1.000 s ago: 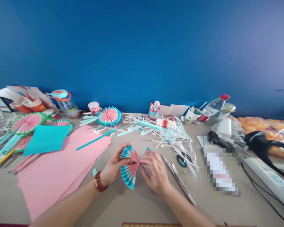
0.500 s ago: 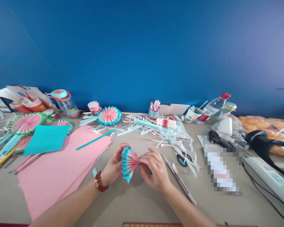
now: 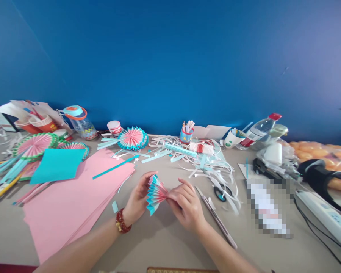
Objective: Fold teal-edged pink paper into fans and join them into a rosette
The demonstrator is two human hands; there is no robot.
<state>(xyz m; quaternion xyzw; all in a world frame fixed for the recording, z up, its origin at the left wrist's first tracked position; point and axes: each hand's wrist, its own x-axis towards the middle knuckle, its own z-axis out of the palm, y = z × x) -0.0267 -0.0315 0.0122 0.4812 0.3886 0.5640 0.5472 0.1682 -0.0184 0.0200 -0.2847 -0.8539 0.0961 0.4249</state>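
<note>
A pleated paper fan (image 3: 156,194), pink toward its narrow end and blue along the zigzag edge, is held between my two hands above the table. My left hand (image 3: 138,199) closes around the wide, spread side from the left, its fingers partly hidden behind the folds. With thumb and fingers, my right hand (image 3: 186,204) pinches the gathered narrow end. Just right of that hand lies a slim pen-shaped cutter (image 3: 217,218). Pink paper sheets (image 3: 74,197) are stacked to the left, with a blue strip (image 3: 115,167) across them.
Finished pleated rosettes (image 3: 132,138) lie at the back and left. Paper shreds (image 3: 199,155) and scissors (image 3: 222,192) are behind my right hand. A plastic bottle (image 3: 260,131) and a power strip (image 3: 325,212) are on the right. A blue wall (image 3: 170,64) rises behind.
The fan is slightly more gathered and tilted, its lower edge a little higher. Both hands keep their hold, and the view has shifted slightly.
</note>
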